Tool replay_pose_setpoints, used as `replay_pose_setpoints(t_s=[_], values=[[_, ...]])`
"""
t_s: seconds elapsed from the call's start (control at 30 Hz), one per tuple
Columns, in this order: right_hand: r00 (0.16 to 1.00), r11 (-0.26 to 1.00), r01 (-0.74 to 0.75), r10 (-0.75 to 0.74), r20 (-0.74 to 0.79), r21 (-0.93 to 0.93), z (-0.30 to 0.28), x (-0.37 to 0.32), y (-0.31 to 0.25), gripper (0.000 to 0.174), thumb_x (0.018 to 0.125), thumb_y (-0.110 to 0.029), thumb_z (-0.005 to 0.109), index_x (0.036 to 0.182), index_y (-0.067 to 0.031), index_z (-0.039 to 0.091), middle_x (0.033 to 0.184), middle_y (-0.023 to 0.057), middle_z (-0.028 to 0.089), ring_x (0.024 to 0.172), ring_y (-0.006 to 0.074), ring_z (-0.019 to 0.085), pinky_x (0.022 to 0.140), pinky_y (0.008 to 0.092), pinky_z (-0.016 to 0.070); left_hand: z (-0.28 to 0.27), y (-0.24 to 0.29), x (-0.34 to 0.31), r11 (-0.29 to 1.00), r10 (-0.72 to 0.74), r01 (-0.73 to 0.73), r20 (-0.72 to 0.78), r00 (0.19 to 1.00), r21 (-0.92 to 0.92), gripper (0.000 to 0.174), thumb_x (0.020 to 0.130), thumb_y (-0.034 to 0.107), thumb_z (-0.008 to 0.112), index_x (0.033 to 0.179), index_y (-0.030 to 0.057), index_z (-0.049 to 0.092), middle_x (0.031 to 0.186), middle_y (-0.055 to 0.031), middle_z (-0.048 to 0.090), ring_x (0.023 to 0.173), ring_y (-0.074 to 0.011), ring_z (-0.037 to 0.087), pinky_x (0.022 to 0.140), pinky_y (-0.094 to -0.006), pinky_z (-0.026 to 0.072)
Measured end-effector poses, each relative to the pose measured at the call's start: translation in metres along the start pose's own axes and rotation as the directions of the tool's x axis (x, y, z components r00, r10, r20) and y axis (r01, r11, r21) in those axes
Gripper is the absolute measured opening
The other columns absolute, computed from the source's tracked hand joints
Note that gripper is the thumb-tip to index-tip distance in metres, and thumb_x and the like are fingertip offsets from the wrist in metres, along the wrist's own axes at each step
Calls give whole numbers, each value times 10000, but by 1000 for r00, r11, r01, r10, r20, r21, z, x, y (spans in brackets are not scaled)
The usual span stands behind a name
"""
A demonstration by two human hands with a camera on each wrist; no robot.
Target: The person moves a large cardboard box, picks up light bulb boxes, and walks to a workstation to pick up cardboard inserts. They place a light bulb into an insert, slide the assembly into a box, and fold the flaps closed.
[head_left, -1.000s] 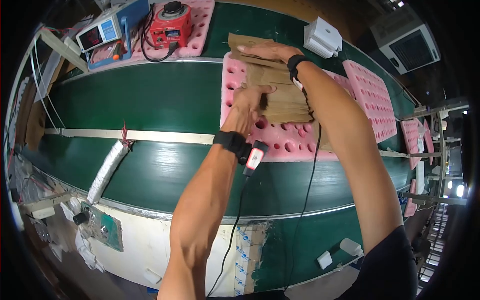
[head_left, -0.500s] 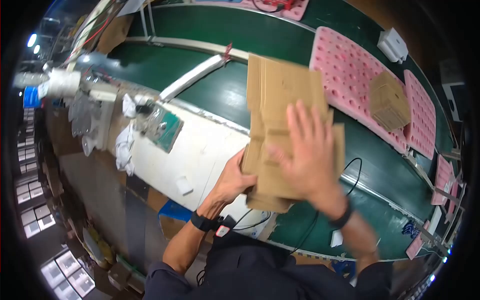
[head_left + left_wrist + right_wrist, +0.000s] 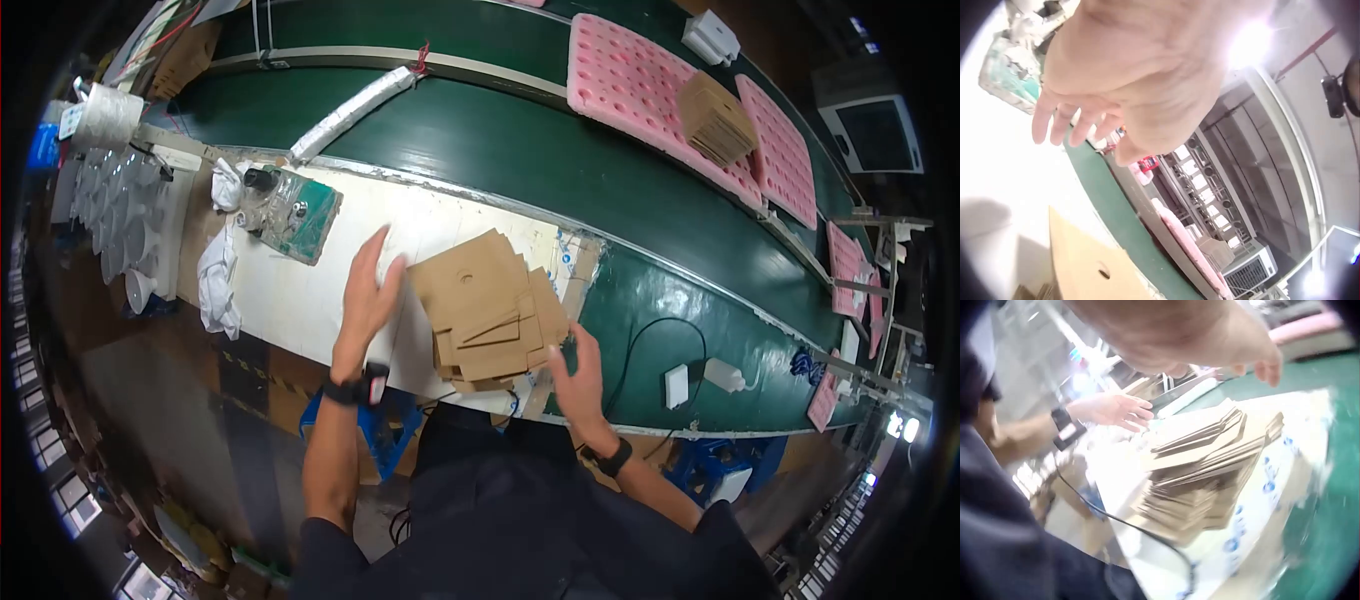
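Observation:
A loose stack of flat brown cardboard pieces [image 3: 490, 305] lies on the white board [image 3: 300, 310]; the right wrist view shows its many layers [image 3: 1204, 469], unevenly fanned. To its left, the left hand [image 3: 368, 295] is raised with fingers extended and holds nothing; its palm [image 3: 1141, 75] fills the top of the left wrist view, with one cardboard sheet [image 3: 1091, 262] below. At the stack's right edge is the right hand [image 3: 580, 385], its fingers extended close to the cardboard; whether they touch it cannot be told.
Another cardboard stack [image 3: 717, 118] sits on a pink foam tray [image 3: 640, 90] across the green surface [image 3: 480, 130]. Left of the board's middle lies a green circuit board [image 3: 305, 215]. A white bottle [image 3: 723, 375], a white block [image 3: 677, 386] and a black cable [image 3: 628, 350] are at the right.
The cardboard stack has come from the pink tray, carried by both hands, down onto the white board. Both hands have let go of their hold, and the left has moved away leftward.

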State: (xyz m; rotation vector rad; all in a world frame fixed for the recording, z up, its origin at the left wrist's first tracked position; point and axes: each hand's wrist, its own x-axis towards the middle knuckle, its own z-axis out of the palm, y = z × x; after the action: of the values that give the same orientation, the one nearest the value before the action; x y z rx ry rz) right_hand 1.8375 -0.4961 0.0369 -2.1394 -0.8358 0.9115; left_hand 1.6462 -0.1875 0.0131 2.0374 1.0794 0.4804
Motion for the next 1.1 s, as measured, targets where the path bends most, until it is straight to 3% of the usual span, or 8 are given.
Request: replay_pose_setpoints(t_s=[0.07,0.13,0.27,0.37,0.67,0.87,1.07,1.1], values=[[944,883,-288,327,-47,372,14,-23,15,811,974,-540,572,1505,21,327,1523,235,389,1385,409,382,1091,611,330,22,8,38,961,173,-184,69,982,204,700,899,446,678,1388,-26,509,1367,-251,558,1234,-405,526,1038,-464,442],[572,251,-790,629,525,560,28,-31,32,897,959,-605,573,1528,14,260,1545,238,346,1381,358,404,1062,581,384,53,9,45,969,79,-115,170,982,217,841,805,589,723,1359,-15,536,1296,-233,594,1213,-415,536,999,-499,463],[648,224,-736,507,569,639,66,-8,18,953,929,-635,600,1534,0,229,1563,205,318,1358,339,433,1060,573,398,84,22,13,909,-124,-147,590,798,390,1109,546,719,836,1334,-10,556,1175,-258,586,1117,-457,575,955,-511,497],[898,308,-400,319,302,863,76,-6,5,740,929,-558,661,1456,-94,427,1407,91,540,1269,242,531,1022,502,445,86,14,-42,972,-107,-12,487,867,234,1105,506,709,868,1302,1,574,1194,-299,554,1120,-444,574,970,-482,499],[973,402,-192,-40,227,895,41,12,37,575,956,-292,695,1397,17,495,1338,102,608,1197,222,600,1034,358,477,109,8,-123,920,-367,392,374,852,10,1269,513,771,835,1382,-78,467,1364,-312,517,1292,-401,490,1098,-426,395],[951,820,294,-304,-61,492,-6,-2,-78,733,819,-162,800,1421,40,434,1287,166,603,1147,247,611,964,362,503,89,75,-162,405,-72,276,271,960,-871,911,810,460,828,1465,1,391,1423,-124,522,1321,-208,482,1093,-330,405],[688,542,656,-715,122,-526,52,48,-102,731,671,-170,794,1326,4,521,1092,214,618,954,393,594,878,480,493,154,-25,-147,736,-318,271,36,947,-620,1272,737,403,857,1502,-170,18,1456,-349,427,1347,-413,464,1130,-444,376],[848,633,509,-484,214,-583,71,53,-102,763,680,-176,777,1367,2,497,1262,229,601,1140,431,574,980,461,472,146,-34,-148,808,-334,225,-109,936,-545,1273,742,337,855,1518,-148,-29,1481,-390,352,1353,-429,442,1101,-429,410]])
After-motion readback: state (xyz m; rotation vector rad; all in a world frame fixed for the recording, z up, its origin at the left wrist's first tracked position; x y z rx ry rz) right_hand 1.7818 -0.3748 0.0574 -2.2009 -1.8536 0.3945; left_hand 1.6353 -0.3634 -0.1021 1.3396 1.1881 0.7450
